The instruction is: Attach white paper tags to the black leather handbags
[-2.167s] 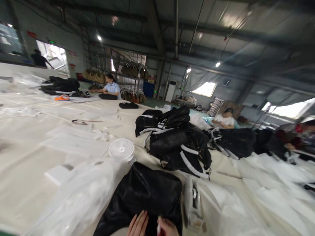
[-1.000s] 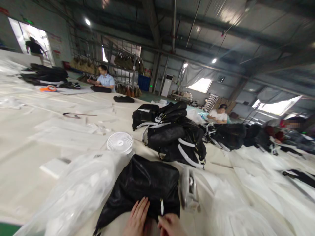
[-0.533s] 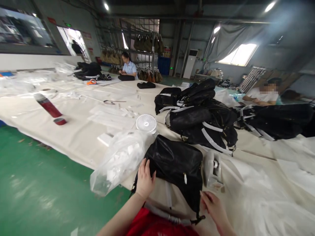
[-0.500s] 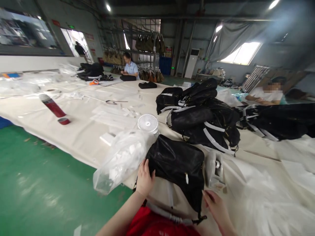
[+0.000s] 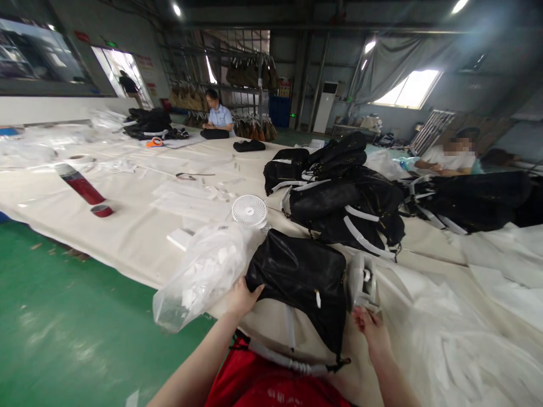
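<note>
A black bag (image 5: 299, 271) lies at the table edge in front of me, with a white-wrapped zipper pull (image 5: 318, 298) on its face. Its strap, wrapped in white, hangs by my red top. My left hand (image 5: 245, 297) grips the bag's left edge, thumb on top and the other fingers hidden beneath. Right of the bag stands a tape dispenser (image 5: 363, 282). At its near end is my right hand (image 5: 373, 328), fingers bent together; whether they pinch a piece of tape is too small to see.
Left of the bag rests a clear plastic bag of white pieces (image 5: 207, 265), with a white fan (image 5: 249, 211) behind it. Black bags (image 5: 339, 203) are piled farther back. A red flask (image 5: 80, 183) lies at left. Plastic sheets (image 5: 470, 339) cover the right side. Two co-workers sit beyond.
My right hand has left the bag's lower right corner and moved up to the tape dispenser. My left hand's fingers have gone from on top of the bag to around its edge.
</note>
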Motion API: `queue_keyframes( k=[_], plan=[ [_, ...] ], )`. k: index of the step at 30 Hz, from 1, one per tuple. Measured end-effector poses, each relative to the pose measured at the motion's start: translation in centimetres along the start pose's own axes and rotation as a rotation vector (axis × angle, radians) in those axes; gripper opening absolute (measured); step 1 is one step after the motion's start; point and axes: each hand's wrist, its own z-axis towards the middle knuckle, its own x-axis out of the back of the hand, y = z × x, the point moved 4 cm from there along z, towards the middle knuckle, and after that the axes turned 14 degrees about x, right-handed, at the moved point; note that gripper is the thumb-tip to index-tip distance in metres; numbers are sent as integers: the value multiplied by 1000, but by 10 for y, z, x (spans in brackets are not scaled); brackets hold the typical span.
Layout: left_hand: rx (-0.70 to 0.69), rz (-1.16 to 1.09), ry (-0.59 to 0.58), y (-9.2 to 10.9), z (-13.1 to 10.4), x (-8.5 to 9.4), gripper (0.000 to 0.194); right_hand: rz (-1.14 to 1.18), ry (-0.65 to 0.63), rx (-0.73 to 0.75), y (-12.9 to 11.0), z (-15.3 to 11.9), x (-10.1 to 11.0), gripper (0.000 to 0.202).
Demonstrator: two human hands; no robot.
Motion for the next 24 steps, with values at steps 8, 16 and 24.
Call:
queue_keyframes(
  k=[8, 16, 24],
  plan=[
    [-270, -181, -289, 20, -11, -13, 42, -2, 176, 2, 12, 25, 13, 31],
    [-269, -215, -426, 10, -12, -9, 41, -192, 81, 4, -5, 20, 33, 31],
    [-104, 3, -255, 0, -22, -3, 75, -614, -357, 681, -48, -65, -58, 44]
  ],
)
